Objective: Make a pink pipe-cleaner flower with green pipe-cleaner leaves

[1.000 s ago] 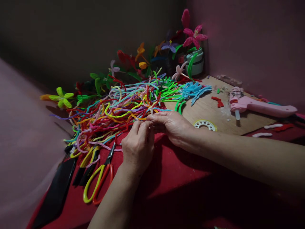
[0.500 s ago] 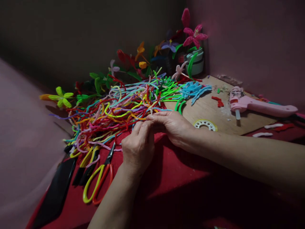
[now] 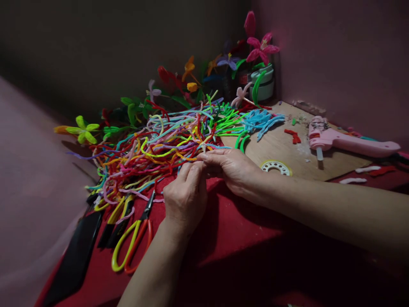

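My left hand (image 3: 185, 198) is closed, its fingertips pinched together against those of my right hand (image 3: 231, 168). Between the fingertips a small pale piece (image 3: 203, 147) pokes up; its lower part is hidden by my fingers. The thumb and forefinger of my right hand press together on it. Just behind both hands lies a large tangle of coloured pipe cleaners (image 3: 159, 145). Scissors (image 3: 136, 234) with yellow and orange handles lie left of my left hand, and a roll of tape (image 3: 275, 167) is beside my right wrist.
A pink glue gun (image 3: 348, 143) rests on a wooden board (image 3: 265, 147) at the right. Green pipe cleaners and a blue bundle (image 3: 260, 121) lie near it. Pipe-cleaner flowers (image 3: 262, 47) stand along the wall. A black flat object (image 3: 75, 256) and pliers (image 3: 119, 219) are at the left.
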Available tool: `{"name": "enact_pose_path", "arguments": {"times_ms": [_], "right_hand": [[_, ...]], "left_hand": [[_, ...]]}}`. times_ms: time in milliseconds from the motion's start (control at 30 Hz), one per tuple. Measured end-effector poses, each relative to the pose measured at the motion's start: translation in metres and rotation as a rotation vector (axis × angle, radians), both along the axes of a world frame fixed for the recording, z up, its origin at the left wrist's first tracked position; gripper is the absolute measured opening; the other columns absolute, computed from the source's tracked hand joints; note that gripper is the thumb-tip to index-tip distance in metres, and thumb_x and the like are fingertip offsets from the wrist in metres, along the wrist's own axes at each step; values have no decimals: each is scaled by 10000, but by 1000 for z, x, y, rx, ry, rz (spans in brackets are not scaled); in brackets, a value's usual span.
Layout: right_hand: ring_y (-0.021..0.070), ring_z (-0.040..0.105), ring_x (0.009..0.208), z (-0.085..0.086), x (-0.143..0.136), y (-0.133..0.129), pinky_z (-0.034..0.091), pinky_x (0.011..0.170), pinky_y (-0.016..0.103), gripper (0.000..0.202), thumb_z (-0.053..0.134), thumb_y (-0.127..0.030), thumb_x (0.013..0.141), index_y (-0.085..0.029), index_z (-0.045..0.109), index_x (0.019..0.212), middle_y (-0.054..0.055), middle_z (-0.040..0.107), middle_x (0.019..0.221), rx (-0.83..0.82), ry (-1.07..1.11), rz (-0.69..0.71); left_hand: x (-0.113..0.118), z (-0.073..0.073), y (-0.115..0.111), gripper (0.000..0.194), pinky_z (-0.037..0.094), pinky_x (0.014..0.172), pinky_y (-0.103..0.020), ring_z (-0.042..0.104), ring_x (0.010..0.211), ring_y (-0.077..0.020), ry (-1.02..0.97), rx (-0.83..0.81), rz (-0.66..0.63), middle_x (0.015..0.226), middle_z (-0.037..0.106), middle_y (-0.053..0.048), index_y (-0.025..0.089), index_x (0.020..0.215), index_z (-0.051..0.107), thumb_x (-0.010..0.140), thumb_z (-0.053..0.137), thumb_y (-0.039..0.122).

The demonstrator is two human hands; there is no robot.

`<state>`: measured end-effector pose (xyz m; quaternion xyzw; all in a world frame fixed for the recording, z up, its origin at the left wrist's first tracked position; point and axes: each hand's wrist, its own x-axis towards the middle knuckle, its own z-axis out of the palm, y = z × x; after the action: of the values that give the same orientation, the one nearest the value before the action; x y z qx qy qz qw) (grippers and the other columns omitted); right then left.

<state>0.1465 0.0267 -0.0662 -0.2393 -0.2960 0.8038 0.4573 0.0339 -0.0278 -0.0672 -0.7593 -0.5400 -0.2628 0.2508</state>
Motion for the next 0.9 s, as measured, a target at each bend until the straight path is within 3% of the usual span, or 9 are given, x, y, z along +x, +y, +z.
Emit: {"name": "enact_pose_path", "arguments": {"times_ms": [167, 367, 500, 700, 900], "right_hand": [[92, 533, 541, 0, 1, 0, 427, 585, 247, 42, 633, -144, 644, -117, 606, 627, 14, 594, 601, 50, -34, 5], [91, 508, 555, 7, 4, -5, 382, 569, 238, 125, 623, -210, 665, -112, 613, 587, 16, 586, 582, 324, -224, 36], [82, 463, 545, 6, 7, -8, 353, 576, 240, 197, 532, -161, 709, -129, 609, 531, 1, 564, 547, 531, -324, 61], [88, 467, 524, 4, 6, -10, 351, 564, 247, 205, 545, -154, 690, -134, 607, 495, 10, 574, 523, 525, -350, 208], [98, 535, 504, 1, 3, -7, 397, 524, 230, 107, 604, -194, 665, -101, 644, 630, 46, 627, 567, 292, -239, 285]], "left_hand": [[4, 9, -4, 123, 434, 648, -232, 576, 718, -135, -215, -115, -46, 823, 623, -42, 177, 875, 594, 786, 514, 202], [-3, 25, -4, 210, 412, 527, -200, 540, 575, -95, -1087, -414, -65, 697, 620, -18, 158, 896, 638, 748, 585, 297], [-14, 28, 1, 232, 386, 465, -190, 523, 497, -84, -1469, -683, -168, 608, 614, -23, 127, 851, 671, 659, 678, 257], [-16, 32, 3, 152, 475, 507, -242, 573, 488, -124, -1696, -886, -230, 571, 619, -38, 104, 728, 663, 593, 709, 156], [-18, 26, 6, 127, 414, 430, -187, 450, 403, -57, -1776, -863, -254, 460, 472, 44, 120, 681, 601, 619, 700, 171]]}}
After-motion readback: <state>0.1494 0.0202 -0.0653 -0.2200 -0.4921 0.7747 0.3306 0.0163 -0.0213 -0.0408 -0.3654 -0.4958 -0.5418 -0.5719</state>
